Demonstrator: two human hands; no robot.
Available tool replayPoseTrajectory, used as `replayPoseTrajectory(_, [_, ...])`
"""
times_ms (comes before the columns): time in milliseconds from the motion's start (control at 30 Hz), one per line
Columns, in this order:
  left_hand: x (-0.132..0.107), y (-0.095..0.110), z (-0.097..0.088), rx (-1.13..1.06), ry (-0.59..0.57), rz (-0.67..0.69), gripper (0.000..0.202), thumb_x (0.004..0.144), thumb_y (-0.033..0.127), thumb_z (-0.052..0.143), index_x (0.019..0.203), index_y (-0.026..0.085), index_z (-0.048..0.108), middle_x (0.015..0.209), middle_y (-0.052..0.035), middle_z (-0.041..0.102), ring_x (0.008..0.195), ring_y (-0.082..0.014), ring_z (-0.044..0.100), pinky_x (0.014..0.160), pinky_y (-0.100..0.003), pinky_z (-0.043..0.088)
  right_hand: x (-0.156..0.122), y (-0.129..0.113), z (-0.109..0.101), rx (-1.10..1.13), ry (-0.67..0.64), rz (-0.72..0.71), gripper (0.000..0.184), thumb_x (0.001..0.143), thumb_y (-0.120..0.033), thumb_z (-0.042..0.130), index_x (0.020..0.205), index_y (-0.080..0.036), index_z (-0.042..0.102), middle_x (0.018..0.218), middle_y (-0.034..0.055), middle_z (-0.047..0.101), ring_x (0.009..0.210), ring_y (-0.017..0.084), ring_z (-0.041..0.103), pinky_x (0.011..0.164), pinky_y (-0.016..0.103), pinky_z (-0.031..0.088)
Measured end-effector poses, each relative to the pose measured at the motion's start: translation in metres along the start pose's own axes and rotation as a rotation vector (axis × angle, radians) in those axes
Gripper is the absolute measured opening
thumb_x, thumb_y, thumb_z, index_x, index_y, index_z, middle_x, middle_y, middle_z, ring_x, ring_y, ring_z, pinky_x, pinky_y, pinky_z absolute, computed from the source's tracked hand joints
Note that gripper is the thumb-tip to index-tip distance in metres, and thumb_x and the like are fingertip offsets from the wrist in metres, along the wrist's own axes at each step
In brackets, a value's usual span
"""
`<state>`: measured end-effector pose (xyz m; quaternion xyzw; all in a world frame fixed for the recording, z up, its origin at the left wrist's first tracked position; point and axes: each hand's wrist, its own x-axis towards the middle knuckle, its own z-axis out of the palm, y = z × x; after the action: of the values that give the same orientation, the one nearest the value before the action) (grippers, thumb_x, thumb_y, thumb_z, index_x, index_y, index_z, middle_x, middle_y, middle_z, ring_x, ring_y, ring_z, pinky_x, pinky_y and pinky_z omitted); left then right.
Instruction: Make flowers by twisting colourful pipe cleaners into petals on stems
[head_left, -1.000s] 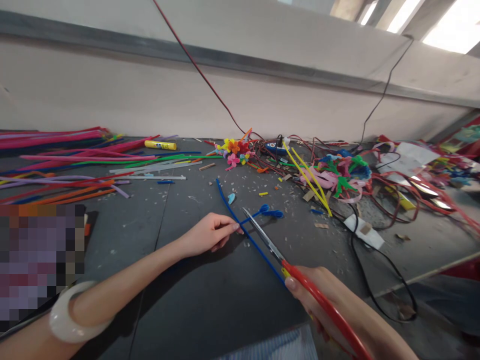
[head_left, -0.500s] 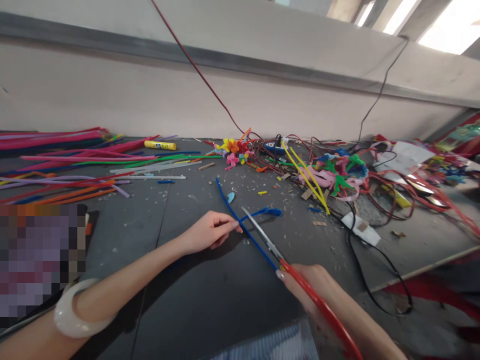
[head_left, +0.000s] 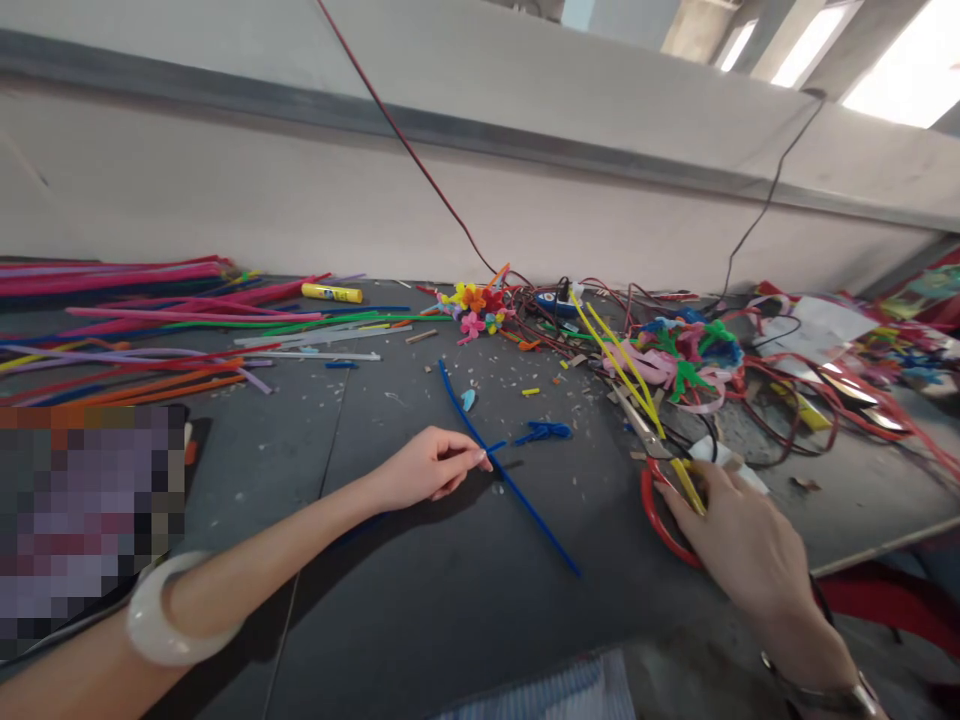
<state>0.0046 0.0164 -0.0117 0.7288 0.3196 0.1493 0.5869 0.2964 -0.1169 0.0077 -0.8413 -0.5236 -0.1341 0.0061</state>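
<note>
My left hand (head_left: 439,465) pinches a long blue pipe cleaner (head_left: 536,515) between thumb and fingertips, close to where a short blue stub crosses it. The long stem slants down to the right past the fingers. Apart from it, a small looped blue pipe cleaner piece (head_left: 545,431) lies on the table. Over to the right, my right hand (head_left: 742,540) has its fingers closed on the red and yellow handles of a pair of scissors (head_left: 646,430). The blades point away, beside two yellow pipe cleaners (head_left: 619,355).
Bundles of coloured pipe cleaners (head_left: 150,310) and a yellow glue stick (head_left: 332,293) lie at the back left. Small bright flowers (head_left: 474,308) sit by the wall. Tangled cables (head_left: 780,440), pink-green pipe cleaner pieces (head_left: 686,360) and paper cover the right. Scraps dot the dark table (head_left: 420,620).
The scissors have moved right with my right hand, away from the blue pipe cleaner. The looped blue piece is now separate from the stub. My left hand keeps its pinch.
</note>
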Motion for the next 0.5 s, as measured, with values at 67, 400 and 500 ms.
replayPoseTrajectory(67, [0.000, 0.000, 0.001, 0.008, 0.016, 0.017, 0.032, 0.086, 0.037, 0.040, 0.087, 0.013, 0.062, 0.046, 0.0063, 0.041, 0.036, -0.0048, 0.034, 0.039, -0.017, 0.026, 0.002, -0.007, 0.008, 0.059, 0.187, -0.143, 0.041, 0.083, -0.038, 0.041, 0.116, -0.017, 0.052, 0.089, 0.0136, 0.060, 0.078, 0.027, 0.057, 0.059, 0.036, 0.043])
replayPoseTrajectory(400, [-0.004, 0.007, 0.000, 0.279, 0.317, 0.237, 0.027, 0.086, 0.033, 0.043, 0.087, 0.017, 0.065, 0.085, -0.0023, 0.067, 0.079, -0.0148, 0.059, 0.071, -0.023, 0.042, 0.011, -0.103, -0.019, 0.254, 0.138, -0.718, 0.070, 0.082, -0.009, 0.042, 0.137, -0.038, 0.011, 0.110, 0.0085, 0.049, 0.093, 0.025, 0.046, 0.076, 0.042, 0.046])
replayPoseTrajectory(500, [-0.003, 0.006, 0.001, 0.310, 0.302, 0.273, 0.026, 0.087, 0.030, 0.042, 0.087, 0.017, 0.065, 0.085, -0.0024, 0.068, 0.079, -0.0144, 0.060, 0.071, -0.022, 0.043, 0.013, -0.110, -0.021, 0.310, 0.133, -0.751, 0.068, 0.083, -0.010, 0.042, 0.137, -0.037, 0.012, 0.107, 0.0081, 0.050, 0.091, 0.025, 0.046, 0.075, 0.041, 0.046])
